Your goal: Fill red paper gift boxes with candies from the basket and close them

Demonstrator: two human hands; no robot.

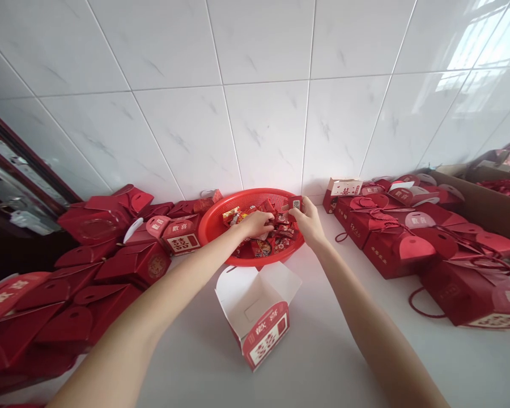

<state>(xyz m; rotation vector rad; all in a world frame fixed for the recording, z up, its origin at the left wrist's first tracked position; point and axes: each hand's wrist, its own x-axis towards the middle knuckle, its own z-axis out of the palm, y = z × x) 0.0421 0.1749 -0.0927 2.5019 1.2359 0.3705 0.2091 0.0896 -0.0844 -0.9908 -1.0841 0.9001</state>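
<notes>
In the head view, with twelve o'clock pointing away from the person, an open box [268, 343] sits on the table [331, 362] at six o'clock from the basket [215, 218], between the two forearms. Its white flaps spread towards the basket, and its printed panel faces roughly five o'clock, the lower edge of that panel running from eight to two. The flaps make the long axis of the box hard to judge.

The right hand [309, 218] is at the three o'clock rim of the basket, pinching a small red packet [295, 203] between thumb and fingers, its lettered face towards the camera. From this hand the box lies at about seven o'clock.

The left hand [258, 223] is over the middle of the basket, fingers bent down among the sweets [261, 247]; whether they grasp a piece cannot be told. The box lies almost straight at six o'clock from it, so the left hand looks a little nearer than the right, yet the packet is in the right.

From the open box, closed red boxes crowd at nine to ten o'clock [131, 263], and another group stands at about two [397, 249]. The tiled wall [263, 130] rises behind the basket at twelve.
</notes>
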